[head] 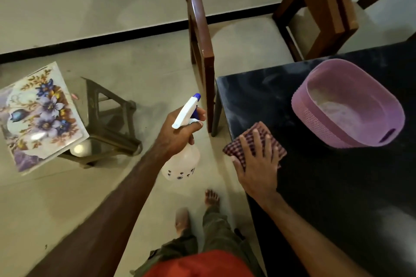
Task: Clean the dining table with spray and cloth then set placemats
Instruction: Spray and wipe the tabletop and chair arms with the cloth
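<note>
My left hand (177, 134) grips the neck of a clear spray bottle (183, 162) with a white and blue trigger head, held over the floor left of the table. My right hand (258, 162) presses flat with straight fingers on a red checked cloth (236, 147) near the corner of the black dining table (326, 186). A stack of floral placemats (38, 117) lies on a low stool (108, 123) at the left.
A pink plastic basket (351, 105) stands on the table just beyond the cloth. A wooden chair (236, 47) with a pale seat is pushed against the table's far edge. My bare feet are on the tiled floor below.
</note>
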